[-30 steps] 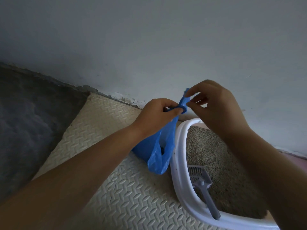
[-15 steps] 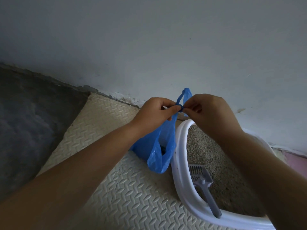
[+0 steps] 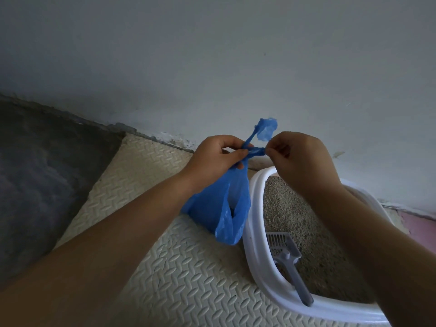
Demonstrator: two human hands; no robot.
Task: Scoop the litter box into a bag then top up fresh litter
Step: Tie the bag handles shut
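The thin blue plastic bag (image 3: 212, 208) hangs in the air from its twisted handles, which cross in a loose knot, one crumpled end sticking up. The left hand (image 3: 214, 156) is curled, pinching the handles at the knot between thumb and fingers. The right hand (image 3: 299, 159), also curled, pinches the short twisted strand just beside it. The bag's body sags just beside the left rim of the white oval plastic litter box (image 3: 257, 232). Inside, a grey slotted plastic scoop (image 3: 286, 258) lies on beige granular litter (image 3: 306, 220). Beneath is a cream embossed foam mat (image 3: 188, 279), with dark grey floor (image 3: 35, 173) to the left and a pale grey wall (image 3: 212, 55) behind.
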